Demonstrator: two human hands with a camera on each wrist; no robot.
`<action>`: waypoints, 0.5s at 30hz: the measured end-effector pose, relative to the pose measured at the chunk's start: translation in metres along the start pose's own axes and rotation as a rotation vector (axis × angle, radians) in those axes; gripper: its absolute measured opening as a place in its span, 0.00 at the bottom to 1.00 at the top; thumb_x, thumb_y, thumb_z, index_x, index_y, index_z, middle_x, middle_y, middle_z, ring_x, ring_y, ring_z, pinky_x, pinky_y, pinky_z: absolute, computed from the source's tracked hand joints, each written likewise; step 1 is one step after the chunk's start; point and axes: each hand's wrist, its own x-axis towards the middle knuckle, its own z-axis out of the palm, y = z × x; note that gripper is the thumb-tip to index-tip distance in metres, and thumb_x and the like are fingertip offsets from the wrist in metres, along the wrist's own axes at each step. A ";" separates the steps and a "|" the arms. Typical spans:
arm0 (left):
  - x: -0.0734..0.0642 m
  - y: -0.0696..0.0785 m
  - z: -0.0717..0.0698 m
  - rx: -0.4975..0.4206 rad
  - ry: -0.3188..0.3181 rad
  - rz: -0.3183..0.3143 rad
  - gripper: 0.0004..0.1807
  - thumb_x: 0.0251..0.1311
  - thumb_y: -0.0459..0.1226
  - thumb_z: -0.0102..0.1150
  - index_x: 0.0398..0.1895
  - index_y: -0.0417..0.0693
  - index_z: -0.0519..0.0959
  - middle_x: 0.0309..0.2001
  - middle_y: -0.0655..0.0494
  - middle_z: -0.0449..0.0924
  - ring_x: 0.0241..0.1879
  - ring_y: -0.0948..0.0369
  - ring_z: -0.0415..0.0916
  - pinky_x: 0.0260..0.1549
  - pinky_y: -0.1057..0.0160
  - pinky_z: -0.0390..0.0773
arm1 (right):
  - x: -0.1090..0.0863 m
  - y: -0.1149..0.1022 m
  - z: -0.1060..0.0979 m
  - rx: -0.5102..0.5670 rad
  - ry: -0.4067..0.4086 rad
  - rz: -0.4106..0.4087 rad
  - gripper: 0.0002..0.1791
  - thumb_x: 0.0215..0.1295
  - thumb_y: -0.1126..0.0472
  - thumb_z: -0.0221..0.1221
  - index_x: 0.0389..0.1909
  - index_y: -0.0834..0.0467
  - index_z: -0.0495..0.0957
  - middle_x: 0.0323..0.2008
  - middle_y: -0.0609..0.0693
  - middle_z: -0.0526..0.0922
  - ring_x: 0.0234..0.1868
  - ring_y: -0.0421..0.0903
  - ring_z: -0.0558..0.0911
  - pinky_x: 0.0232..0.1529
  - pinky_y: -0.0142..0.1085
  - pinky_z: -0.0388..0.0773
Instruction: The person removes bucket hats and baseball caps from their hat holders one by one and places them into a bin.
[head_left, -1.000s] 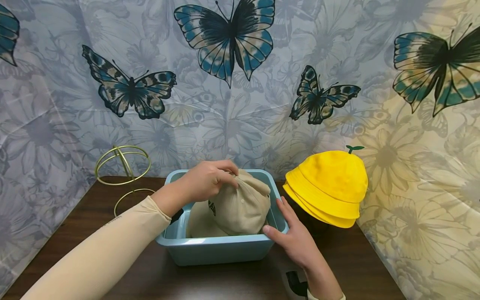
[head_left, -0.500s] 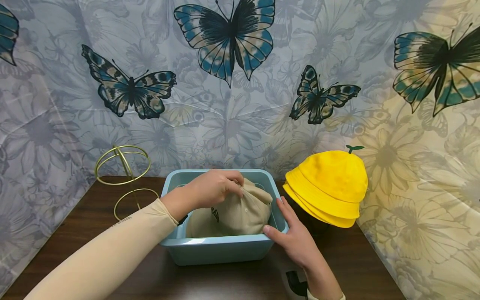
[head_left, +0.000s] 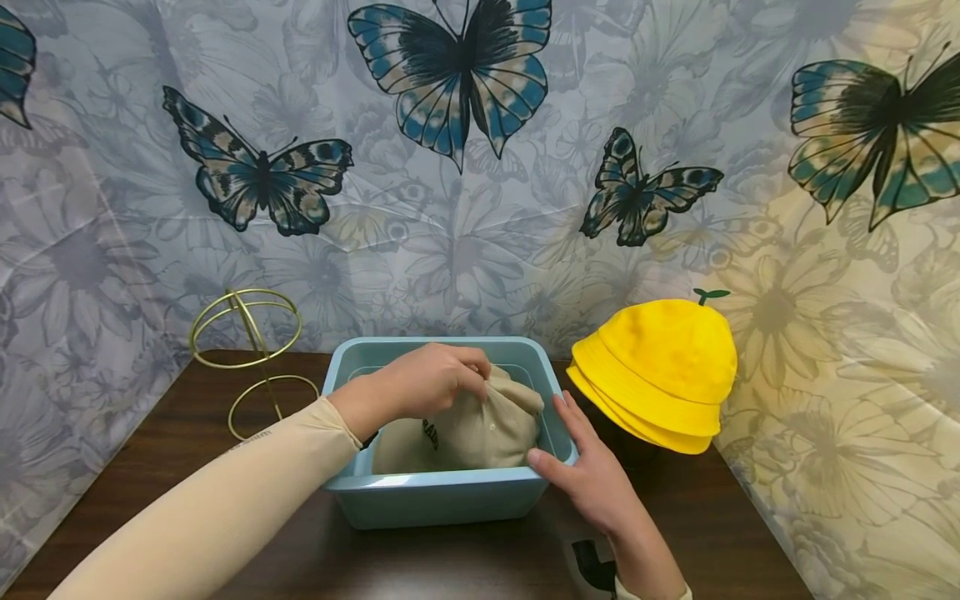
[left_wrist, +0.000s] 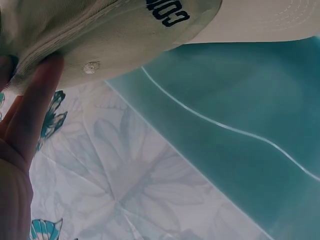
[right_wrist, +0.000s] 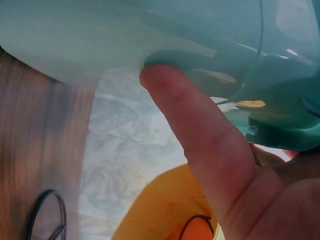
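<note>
A beige baseball cap [head_left: 491, 429] with dark lettering lies inside a light blue plastic basin [head_left: 438, 500]. My left hand [head_left: 420, 379] reaches over the basin's left side and pinches the gathered cloth of the crown. In the left wrist view, fingers [left_wrist: 37, 107] press into a fold of the cap [left_wrist: 120, 45], and its pale brim [left_wrist: 255, 20] shows behind. My right hand [head_left: 592, 475] holds the basin's near right corner, fingers along the right rim and thumb at the front. The right wrist view shows the thumb [right_wrist: 195, 125] against the basin wall [right_wrist: 75, 45].
Yellow bucket hats [head_left: 652, 375], stacked brim over brim with a green sprout on top, stand right of the basin. A gold wire stand [head_left: 251, 333] of rings is at the left. All rest on a dark wood table [head_left: 315, 558] before a butterfly-print cloth [head_left: 465, 250].
The left hand has moved down and slightly right, lowering the cap deeper into the basin. The right hand stays on the basin corner.
</note>
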 end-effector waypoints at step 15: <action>0.009 0.003 0.013 0.004 -0.176 -0.070 0.25 0.51 0.14 0.53 0.33 0.53 0.89 0.42 0.62 0.77 0.41 0.63 0.78 0.44 0.67 0.75 | 0.000 0.001 0.001 0.000 0.007 -0.005 0.50 0.62 0.39 0.64 0.80 0.47 0.51 0.79 0.43 0.42 0.75 0.58 0.50 0.65 0.66 0.52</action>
